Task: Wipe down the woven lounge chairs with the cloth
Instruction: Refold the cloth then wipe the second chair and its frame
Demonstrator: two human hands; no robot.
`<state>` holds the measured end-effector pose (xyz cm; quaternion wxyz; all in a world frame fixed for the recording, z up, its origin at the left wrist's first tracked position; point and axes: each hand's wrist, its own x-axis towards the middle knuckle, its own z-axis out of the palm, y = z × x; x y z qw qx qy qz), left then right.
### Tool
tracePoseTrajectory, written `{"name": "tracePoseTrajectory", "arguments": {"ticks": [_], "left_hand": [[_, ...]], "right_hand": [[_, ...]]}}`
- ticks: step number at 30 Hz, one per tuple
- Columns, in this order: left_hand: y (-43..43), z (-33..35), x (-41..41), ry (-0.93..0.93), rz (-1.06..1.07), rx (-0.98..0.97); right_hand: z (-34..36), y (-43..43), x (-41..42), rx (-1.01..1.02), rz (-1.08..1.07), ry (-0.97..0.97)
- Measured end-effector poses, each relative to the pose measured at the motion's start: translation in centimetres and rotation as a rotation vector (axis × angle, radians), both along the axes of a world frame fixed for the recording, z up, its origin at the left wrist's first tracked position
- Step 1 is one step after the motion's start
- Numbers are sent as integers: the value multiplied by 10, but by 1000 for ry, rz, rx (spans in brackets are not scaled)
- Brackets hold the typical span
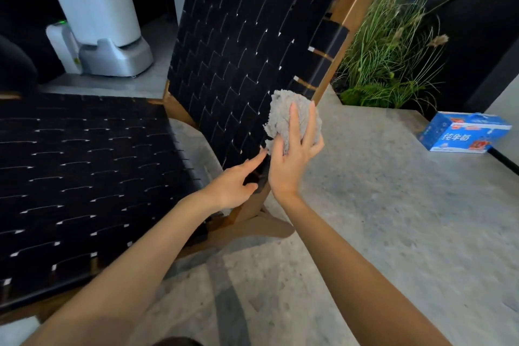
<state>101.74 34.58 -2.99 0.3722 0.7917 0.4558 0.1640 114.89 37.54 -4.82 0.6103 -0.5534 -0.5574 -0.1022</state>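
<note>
Low on the woven chair back [241, 50], my right hand [292, 160] wraps the cloth [280, 115], which I judge soft, light, best gripped wadded in the palm; left hand [236, 185] holds nothing, forefinger touching the weave.

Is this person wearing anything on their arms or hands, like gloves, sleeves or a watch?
No. The left forearm and right forearm are bare, with no sleeves in view. The left hand and right hand are ungloved, with no ring, watch or bracelet visible.

Both bare forearms reaching forward, left hand [234, 187] with index finger extended, right hand [292, 160] upright, gripping cloth [280, 112]
</note>
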Motion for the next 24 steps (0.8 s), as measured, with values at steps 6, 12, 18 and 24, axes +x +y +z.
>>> {"name": "tracePoseTrajectory", "arguments": {"ticks": [6, 12, 18, 24], "left_hand": [[-18, -22, -24, 41, 79, -34], [-19, -68, -82, 419, 49, 150], [-40, -117, -91, 613, 157, 360], [-34, -133, -85, 556, 233, 561]], "right_hand": [[-50, -18, -21, -67, -9, -6], [-97, -31, -44, -93, -39, 40], [-166, -48, -64, -265, -46, -114], [-221, -60, -65, -291, 9, -272]]}}
